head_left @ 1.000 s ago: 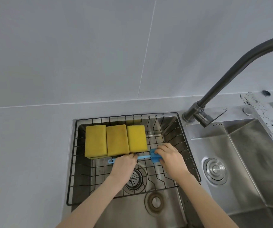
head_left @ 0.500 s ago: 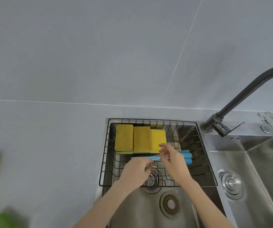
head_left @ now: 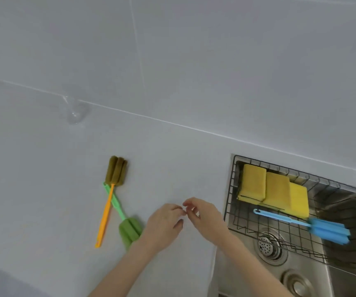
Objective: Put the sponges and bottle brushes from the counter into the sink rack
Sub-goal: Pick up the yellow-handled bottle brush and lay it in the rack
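left hand and right hand: empty, loosely spread over table, fingertips possibly touching | rack: three yellow sponges, blue brush | table: brown brush crossing green brush

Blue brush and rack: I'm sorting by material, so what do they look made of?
Blue brush: seemingly matte plastic handle with a foam head, judging by its soft ribbed blocks. Rack: apparently thin dark metal wire in a grid; whether coated I cannot tell.
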`<state>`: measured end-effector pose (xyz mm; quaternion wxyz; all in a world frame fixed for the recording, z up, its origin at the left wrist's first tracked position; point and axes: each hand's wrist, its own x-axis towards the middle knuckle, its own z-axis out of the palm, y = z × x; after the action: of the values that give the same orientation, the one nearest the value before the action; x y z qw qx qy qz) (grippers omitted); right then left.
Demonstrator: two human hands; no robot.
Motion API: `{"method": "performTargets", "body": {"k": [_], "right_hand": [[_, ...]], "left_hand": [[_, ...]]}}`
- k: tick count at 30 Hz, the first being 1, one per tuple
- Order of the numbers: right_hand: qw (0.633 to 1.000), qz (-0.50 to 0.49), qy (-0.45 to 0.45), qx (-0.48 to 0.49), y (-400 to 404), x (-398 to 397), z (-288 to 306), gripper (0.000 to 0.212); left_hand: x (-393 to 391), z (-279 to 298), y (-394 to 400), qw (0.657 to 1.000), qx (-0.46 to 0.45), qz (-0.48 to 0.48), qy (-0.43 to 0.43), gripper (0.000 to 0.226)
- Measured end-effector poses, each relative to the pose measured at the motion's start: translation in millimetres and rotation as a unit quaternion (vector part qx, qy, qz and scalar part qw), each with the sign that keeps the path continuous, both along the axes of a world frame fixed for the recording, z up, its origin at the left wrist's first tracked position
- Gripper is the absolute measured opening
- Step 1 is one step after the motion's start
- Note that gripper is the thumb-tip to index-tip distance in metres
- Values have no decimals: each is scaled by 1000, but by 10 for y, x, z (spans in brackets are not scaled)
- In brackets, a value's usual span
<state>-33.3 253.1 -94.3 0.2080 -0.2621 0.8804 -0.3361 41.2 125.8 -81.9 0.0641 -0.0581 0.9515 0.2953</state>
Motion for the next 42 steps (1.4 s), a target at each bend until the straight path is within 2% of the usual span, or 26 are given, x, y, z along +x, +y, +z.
{"method": "performTargets", "body": {"k": [3,7,11,14,16,21,24,27,31,35,37,42], "right_hand": [[999,37,-4,-12,-491,101,47,22],[997,66,9,-31,-1084,126,146,28],[985,121,120,-14,-1638,40,244,42],[949,183,257,-18,-2020,-58,263,55],[916,233,327,21,-2204,-116,222,62],[855,322,380,146,-2404,-161,27,52],[853,314,376,179,-2365,-200,-80,46],[845,287,417,173,-2323,-242,-110,41],[846,203,483,95,-2214,-351,-19,31],[845,175,497,86,-1802,-544,144,26],[865,164,464,96,-1525,-600,177,27],[935,113,315,119,-702,-515,109,33]], "left_hand": [[187,50,-523,995,-12,81,53,29],[334,155,-1153,978,-21,202,49,27],[453,108,-1506,959,-3,282,19,36],[500,2,-1614,952,13,304,-35,44],[496,-53,-1628,949,15,306,-69,41],[471,-131,-1651,946,20,311,-90,18],[460,-159,-1668,949,20,300,-95,11],[428,-146,-1702,948,27,302,-93,10],[296,-7,-1781,952,-6,297,-72,15],[77,191,-1731,960,-44,275,-22,20],[-24,224,-1651,965,-50,258,-11,23],[-238,198,-1212,983,-55,174,-2,25]]}}
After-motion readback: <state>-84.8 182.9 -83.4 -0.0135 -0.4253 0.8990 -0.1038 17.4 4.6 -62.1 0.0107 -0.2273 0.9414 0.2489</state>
